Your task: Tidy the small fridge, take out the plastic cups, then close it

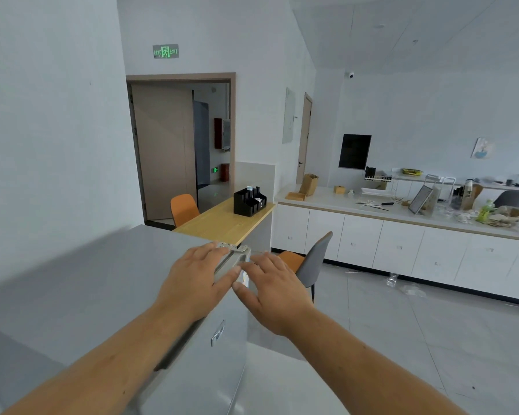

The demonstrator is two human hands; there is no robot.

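Both hands rest at the top front corner of the small fridge (81,283): the left hand (197,283) lies flat and loose on its top, while the right hand (271,290), fingers spread and holding nothing, presses on the upper edge of the door (204,354). The door looks shut or nearly so, which I judge to be either the opening or the closing step; no plastic cups show. The only readable writing is "EXIT" on the green sign (165,51) above the doorway; a small badge on the door is too blurred to read.
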